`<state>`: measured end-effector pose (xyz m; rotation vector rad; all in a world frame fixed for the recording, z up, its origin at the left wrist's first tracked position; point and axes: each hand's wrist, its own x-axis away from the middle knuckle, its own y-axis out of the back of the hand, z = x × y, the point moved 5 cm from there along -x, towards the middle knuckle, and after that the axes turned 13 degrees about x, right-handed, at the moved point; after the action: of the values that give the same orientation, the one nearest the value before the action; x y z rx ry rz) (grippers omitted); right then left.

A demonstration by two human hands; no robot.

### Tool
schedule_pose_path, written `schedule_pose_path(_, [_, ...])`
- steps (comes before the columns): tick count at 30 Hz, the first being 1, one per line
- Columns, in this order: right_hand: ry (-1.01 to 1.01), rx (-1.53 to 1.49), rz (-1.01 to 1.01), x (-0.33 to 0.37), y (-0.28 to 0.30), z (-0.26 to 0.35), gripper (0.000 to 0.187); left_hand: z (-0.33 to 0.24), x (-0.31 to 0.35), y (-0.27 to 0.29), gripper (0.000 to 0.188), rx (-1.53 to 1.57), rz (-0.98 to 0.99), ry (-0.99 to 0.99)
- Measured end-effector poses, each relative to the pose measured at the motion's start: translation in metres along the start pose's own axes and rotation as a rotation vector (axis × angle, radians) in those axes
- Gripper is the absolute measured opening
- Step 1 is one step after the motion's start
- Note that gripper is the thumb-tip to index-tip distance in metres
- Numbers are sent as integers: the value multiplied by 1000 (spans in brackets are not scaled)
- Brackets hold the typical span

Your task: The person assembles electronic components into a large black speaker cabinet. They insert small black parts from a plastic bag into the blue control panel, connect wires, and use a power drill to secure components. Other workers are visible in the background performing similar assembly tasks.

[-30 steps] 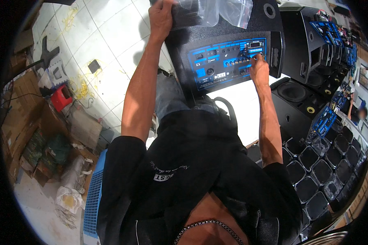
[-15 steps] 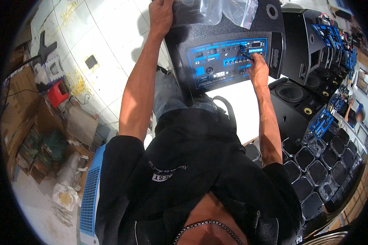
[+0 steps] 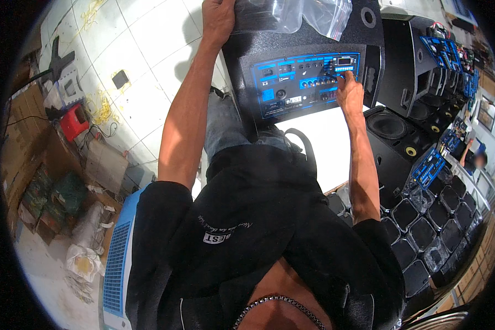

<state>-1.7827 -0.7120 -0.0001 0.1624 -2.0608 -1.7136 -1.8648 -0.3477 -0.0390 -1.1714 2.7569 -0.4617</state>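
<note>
Compared with a second ago, very little is changing: the left hand (image 3: 218, 21) is still gripping the top left corner of the speaker (image 3: 308, 60), and the right hand (image 3: 350, 94) is staying at the knobs on the blue panel (image 3: 302, 82), its fingertips sitting about where they were. The view itself is shifting slightly, so the speaker is now lying a little higher and more to the right in the picture.

The left hand is closing over the cabinet's edge, fingers curled together, just beside the clear bag (image 3: 291, 14) that is lying across the top of the speaker. The right hand is touching the panel's right part, fingers drawn together on a small control; whether they are pinching a knob or only pressing it I cannot tell. The speaker is standing on the tiled floor (image 3: 143, 82) straight ahead of the person, between both outstretched arms, its panel facing up toward the camera.

More black speakers (image 3: 401, 126) are standing to the right, some with blue panels of their own, and a red tool (image 3: 73, 122) is lying well apart on the left.
</note>
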Motion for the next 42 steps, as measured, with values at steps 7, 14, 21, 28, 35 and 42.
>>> schedule_pose_path(7, [-78, -86, 23, -1, -6, -2, 20, 2, -1, 0, 41, -5, 12, -2])
schedule_pose_path(14, [94, -115, -142, -3, -7, -5, 19, 5, -2, 3, 40, 6, 3, 46])
schedule_pose_path(21, [80, -112, -174, 0, 0, 5, 17, 7, -3, 2, 39, 21, -11, -23])
schedule_pose_path(28, [-6, -170, -83, 1, 8, 12, 15, 8, -3, 3, 38, 38, -16, 6])
schedule_pose_path(35, [103, -81, -158, -2, -6, 1, 18, 8, -2, 1, 38, 65, -16, 36])
schedule_pose_path(42, [144, -86, -94, -1, 0, 5, 22, 3, -1, 0, 38, 32, -32, 26])
